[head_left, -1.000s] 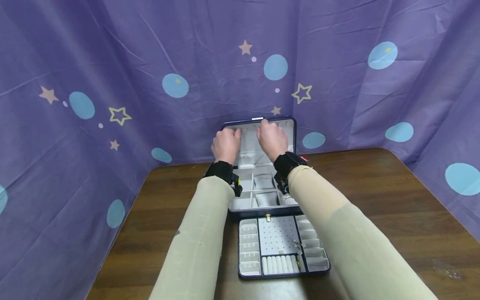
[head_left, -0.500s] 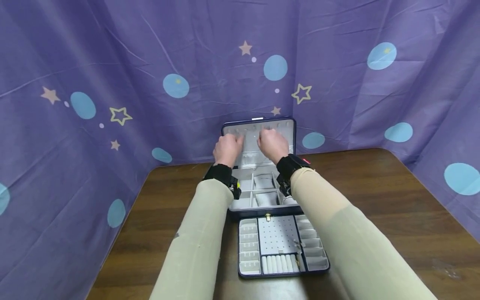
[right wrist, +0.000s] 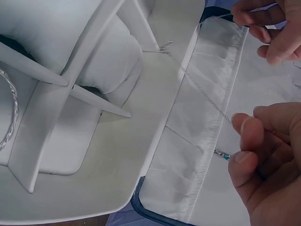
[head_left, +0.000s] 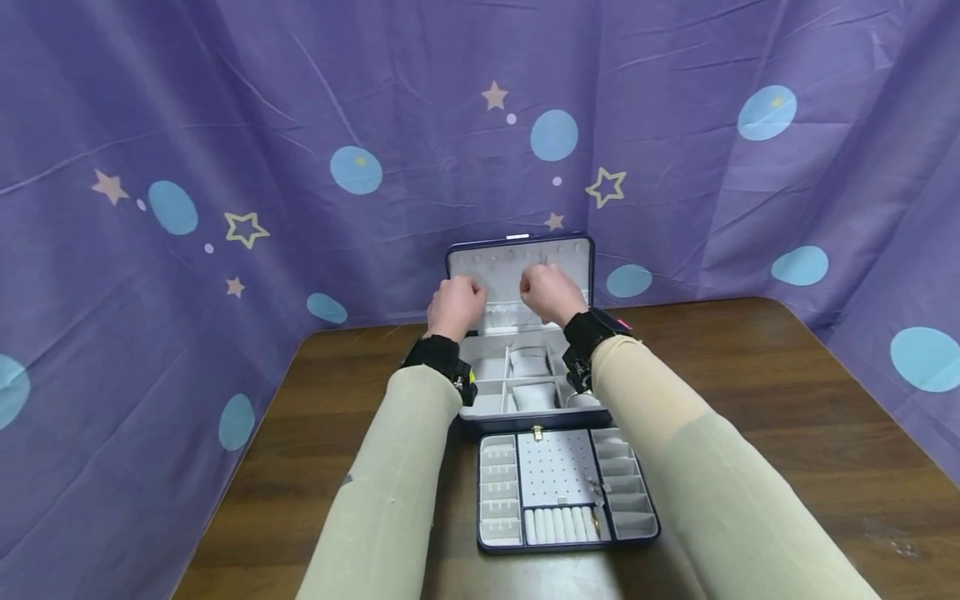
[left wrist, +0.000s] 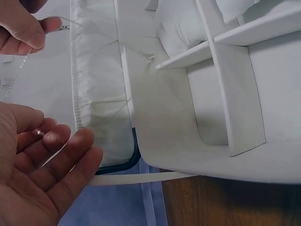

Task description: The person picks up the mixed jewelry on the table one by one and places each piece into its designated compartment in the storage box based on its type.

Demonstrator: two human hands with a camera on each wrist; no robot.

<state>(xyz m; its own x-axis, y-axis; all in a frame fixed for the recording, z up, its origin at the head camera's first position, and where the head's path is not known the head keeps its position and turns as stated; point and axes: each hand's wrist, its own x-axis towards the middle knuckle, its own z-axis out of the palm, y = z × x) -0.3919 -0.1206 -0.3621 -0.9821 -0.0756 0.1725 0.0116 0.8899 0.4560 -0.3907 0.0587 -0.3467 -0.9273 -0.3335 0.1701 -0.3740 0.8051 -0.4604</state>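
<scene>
A thin silver necklace chain runs between my two hands, in front of the raised lid of a jewelry box. My left hand pinches one part of it, near a small bright link. My right hand pinches the other part between thumb and fingers; a short piece with green stones pokes out there. Lower on the chain hangs a small silver tassel-like pendant, over the box's compartments. The gathered white pocket of the lid lies behind the chain.
The box base has dividers and white cushions; a silver bangle lies in one compartment. In front, a separate jewelry tray with ring rolls rests on the wooden table. A purple curtain hangs behind.
Both hands have come down from the lid's top edge to about its middle and slightly toward me. The box and tray have stayed in place.
</scene>
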